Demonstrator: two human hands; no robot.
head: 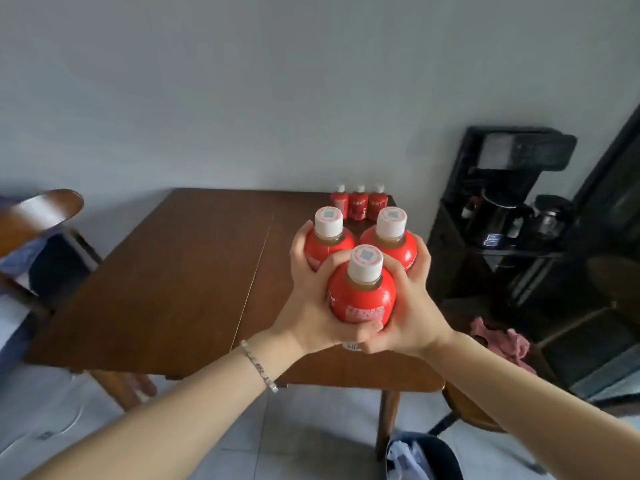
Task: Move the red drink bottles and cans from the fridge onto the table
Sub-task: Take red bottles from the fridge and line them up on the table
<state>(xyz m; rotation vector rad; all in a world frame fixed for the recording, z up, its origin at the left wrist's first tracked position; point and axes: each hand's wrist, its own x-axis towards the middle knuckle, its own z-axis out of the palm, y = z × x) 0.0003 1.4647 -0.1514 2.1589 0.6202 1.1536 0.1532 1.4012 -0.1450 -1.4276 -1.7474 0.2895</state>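
Carry step. Cluster of three red bottles (362,296) clamped between left hand (308,303) and right hand (412,306), above the table (173,289). Three set-down bottles (358,202) stand at 12 o'clock, far edge. Next, probably: lower the cluster upright near them and release evenly.
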